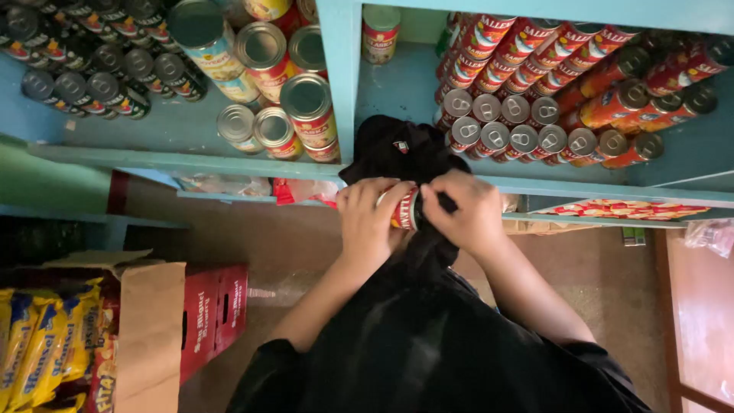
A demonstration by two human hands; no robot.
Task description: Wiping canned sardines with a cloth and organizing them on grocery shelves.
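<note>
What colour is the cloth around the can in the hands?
Black cloth, seen in the head view.

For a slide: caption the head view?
Both hands, left hand and right hand, wipe a red can with black cloth.

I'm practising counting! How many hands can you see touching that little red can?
2. The left hand wraps the red can from the left; the right hand holds black cloth against its other side. No other hands show.
</note>
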